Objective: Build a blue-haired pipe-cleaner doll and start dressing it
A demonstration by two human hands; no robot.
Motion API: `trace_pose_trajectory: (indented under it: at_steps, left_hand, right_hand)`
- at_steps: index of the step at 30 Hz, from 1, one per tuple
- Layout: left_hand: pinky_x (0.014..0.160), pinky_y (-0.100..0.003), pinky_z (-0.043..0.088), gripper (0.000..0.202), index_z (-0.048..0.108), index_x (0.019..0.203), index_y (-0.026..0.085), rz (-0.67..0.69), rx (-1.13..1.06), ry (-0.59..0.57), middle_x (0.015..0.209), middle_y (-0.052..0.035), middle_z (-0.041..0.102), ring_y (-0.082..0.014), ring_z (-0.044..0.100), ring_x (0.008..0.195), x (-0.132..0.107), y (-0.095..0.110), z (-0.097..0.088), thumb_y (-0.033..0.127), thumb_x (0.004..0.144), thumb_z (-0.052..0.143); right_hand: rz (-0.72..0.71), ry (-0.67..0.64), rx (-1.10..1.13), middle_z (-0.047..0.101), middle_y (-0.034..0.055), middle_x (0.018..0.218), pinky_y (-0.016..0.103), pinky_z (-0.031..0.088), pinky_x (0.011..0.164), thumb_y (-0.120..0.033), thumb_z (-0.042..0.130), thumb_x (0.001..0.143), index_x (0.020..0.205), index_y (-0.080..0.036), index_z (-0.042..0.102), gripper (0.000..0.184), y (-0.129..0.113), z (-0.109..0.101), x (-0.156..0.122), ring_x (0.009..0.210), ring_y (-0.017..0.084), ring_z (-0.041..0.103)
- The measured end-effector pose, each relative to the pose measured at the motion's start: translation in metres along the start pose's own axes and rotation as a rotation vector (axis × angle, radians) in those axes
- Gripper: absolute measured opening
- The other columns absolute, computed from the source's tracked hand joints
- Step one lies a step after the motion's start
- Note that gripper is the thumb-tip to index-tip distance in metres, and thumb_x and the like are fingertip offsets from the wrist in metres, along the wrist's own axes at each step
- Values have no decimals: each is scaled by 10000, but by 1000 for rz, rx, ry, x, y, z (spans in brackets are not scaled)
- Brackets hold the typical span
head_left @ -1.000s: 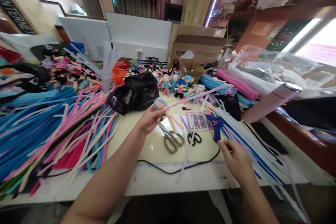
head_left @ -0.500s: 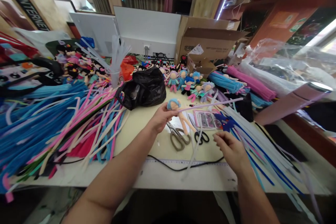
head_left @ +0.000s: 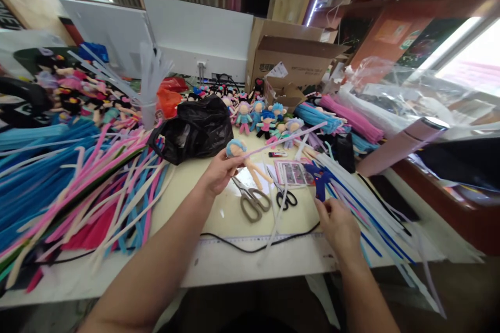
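In my left hand is a small doll with a light-blue head covering and bare beige limbs. A lilac pipe cleaner sticks out to the right from the same grip. My right hand has its fingers closed at the bottom of the handle of a blue glue gun. Between the hands lie grey-handled scissors and black-handled scissors. A pale pipe cleaner lies beside the black pair.
Bundles of blue and pink pipe cleaners cover the left side. A black plastic bag, finished dolls and a cardboard box stand behind. White pipe cleaners and a pink tumbler lie right. A black cord crosses the front.
The camera view has turned to the right. My right hand has moved right to the glue gun's handle and closed on it. My left hand still holds the doll and lilac pipe cleaner.
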State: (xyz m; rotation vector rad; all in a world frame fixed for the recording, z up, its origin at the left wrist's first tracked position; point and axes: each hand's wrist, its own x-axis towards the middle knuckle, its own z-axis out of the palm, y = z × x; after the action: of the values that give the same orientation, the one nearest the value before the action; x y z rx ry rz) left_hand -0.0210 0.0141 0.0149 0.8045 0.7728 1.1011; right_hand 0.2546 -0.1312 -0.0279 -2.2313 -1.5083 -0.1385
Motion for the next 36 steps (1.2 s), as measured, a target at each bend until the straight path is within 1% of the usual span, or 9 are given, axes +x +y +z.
trace_pose_trajectory:
  at_steps: [6,9,11,16,19,23,27,31,36]
  left_hand:
    - [512,-184,354,415,617,870,175,-43,11,-16,754,26,639,-87,592,637,-1,-1,1,276,538,844]
    - [509,-183,358,435,617,872,171,-55,12,-14,718,33,625,-78,574,603,-1,-2,1,291,527,853]
    - [506,-184,361,438,609,851,168,-62,3,0,693,38,617,-73,564,583,0,-2,0,298,516,859]
    - [507,-191,375,421,591,807,163,-76,-24,45,692,29,629,-84,574,590,4,-3,-5,292,508,858]
    - [512,-195,384,400,601,824,161,-67,-29,52,691,18,634,-95,586,603,6,-4,-7,280,525,840]
    - [537,-204,405,385,605,854,151,-42,-6,70,720,1,648,-105,599,624,7,-6,-7,232,539,812]
    - [649,-247,463,438,609,908,134,21,4,86,773,-15,661,-116,609,670,9,-8,-8,184,519,802]
    - [675,-280,469,432,602,902,130,24,81,81,793,-34,671,-138,618,678,12,-10,-12,193,520,794]
    - [630,-253,438,367,593,840,136,5,172,117,734,-13,652,-105,575,612,10,-10,-10,180,523,771]
  right_hand:
    - [258,-76,150,673,123,931,371,430,721,-596,518,766,1056,-148,603,540,18,17,37,816,275,614]
    - [273,-176,314,691,91,815,368,448,695,-606,550,737,1015,-167,658,532,15,22,61,748,267,627]
    - [278,-161,390,687,82,753,359,456,671,-581,572,728,961,-165,687,490,15,24,68,721,259,625]
    - [349,-58,687,632,32,638,311,475,563,-547,629,697,882,-129,681,460,15,21,63,590,189,582]
    - [355,-81,908,605,14,610,273,464,482,-505,686,653,833,-126,666,420,5,10,57,537,151,552]
    - [213,-218,1031,621,21,647,231,437,422,-465,709,665,820,-154,674,350,-24,-10,57,549,133,546]
    - [-29,-392,943,614,13,643,231,428,401,-449,691,709,808,-179,694,288,-61,-22,65,512,122,520]
    - [-250,-427,834,628,10,652,250,463,470,-404,664,756,823,-201,697,216,-84,-15,74,572,149,566]
    - [-404,-387,745,656,26,717,322,506,614,-392,616,787,781,-199,667,199,-89,2,75,686,198,610]
